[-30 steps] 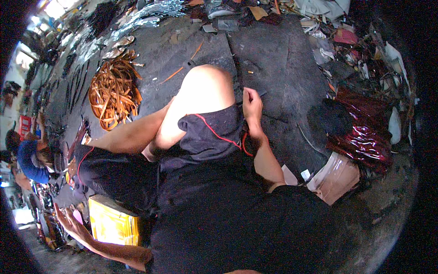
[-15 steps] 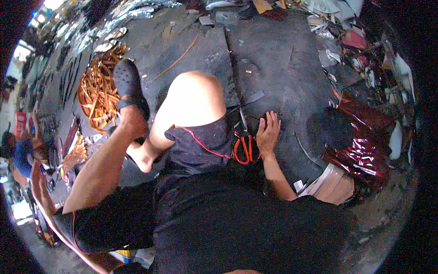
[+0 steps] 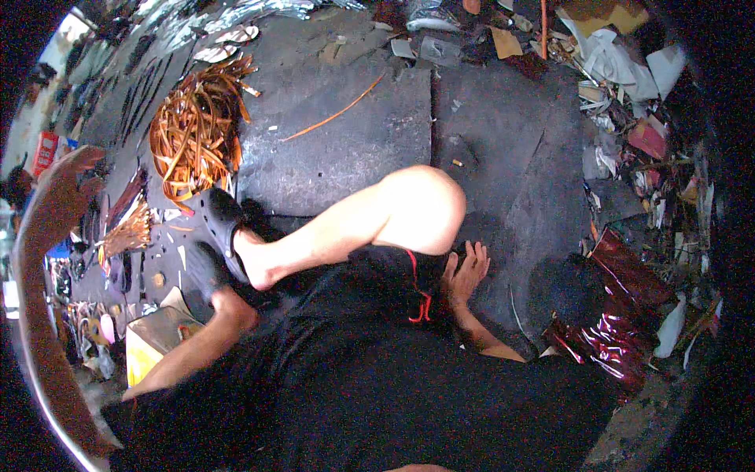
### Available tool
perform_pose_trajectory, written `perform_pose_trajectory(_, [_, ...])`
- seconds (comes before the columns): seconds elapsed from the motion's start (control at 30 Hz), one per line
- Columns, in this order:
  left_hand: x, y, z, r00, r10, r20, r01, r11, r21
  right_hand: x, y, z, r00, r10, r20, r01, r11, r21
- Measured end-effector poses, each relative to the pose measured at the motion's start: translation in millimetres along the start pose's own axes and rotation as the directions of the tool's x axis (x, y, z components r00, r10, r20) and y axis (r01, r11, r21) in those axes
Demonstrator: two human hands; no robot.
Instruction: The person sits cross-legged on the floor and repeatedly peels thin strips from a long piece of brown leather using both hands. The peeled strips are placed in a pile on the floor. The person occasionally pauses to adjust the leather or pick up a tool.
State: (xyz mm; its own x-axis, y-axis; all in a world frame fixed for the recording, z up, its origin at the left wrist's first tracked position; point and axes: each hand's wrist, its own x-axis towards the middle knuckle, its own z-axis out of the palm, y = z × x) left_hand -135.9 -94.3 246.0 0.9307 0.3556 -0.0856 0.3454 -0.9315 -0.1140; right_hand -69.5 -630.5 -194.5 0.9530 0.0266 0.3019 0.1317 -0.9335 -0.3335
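Note:
My right hand (image 3: 469, 273) rests palm down on the dark floor beside my bent right knee, its fingers spread, holding nothing. Between that hand and my dark shorts show red handles (image 3: 421, 308) of a pair of scissors; the rest is hidden by my clothing and leg. At the far left edge my left arm is raised, with my left hand (image 3: 82, 169) dim and blurred, so its fingers cannot be made out. My dark clogs (image 3: 219, 219) stand near a tangled heap of copper-coloured strips (image 3: 197, 134).
Shiny dark red sheeting (image 3: 613, 338) lies to the right. Mixed scraps (image 3: 621, 86) pile along the far right. A single copper strip (image 3: 334, 110) lies on the floor ahead. At left are a bundle of thin copper strands (image 3: 130, 224) and a box-like piece (image 3: 161, 334).
My body has shifted, and my right knee has swung right, covering much of the scissors. My left arm has risen at the left edge. My right hand stays flat on the floor.

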Motion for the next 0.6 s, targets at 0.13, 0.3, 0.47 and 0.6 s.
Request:
perform_pose_trajectory(0.13, [69, 41, 19, 0.952, 0.300, 0.058, -0.300, 0.954, -0.001, -4, 18, 4, 0.999, -0.018, -0.048, 0.016, 0.999, -0.039])
perform_pose_trajectory(0.3, [137, 66, 37, 0.879, 0.448, 0.162, -0.446, 0.894, -0.050, 1, 10, 1, 0.998, -0.026, -0.051, 0.022, 0.998, -0.062])
perform_pose_trajectory(0.47, [173, 14, 179, 0.692, 0.594, 0.410, -0.576, 0.797, -0.183, 12, -9, -6, 0.999, -0.004, -0.044, 0.002, 0.998, -0.058])
perform_pose_trajectory(0.6, [152, -41, 306, 0.586, 0.741, 0.328, -0.702, 0.667, -0.250, 4, 7, 2, 0.998, 0.035, -0.056, -0.042, 0.990, -0.131])
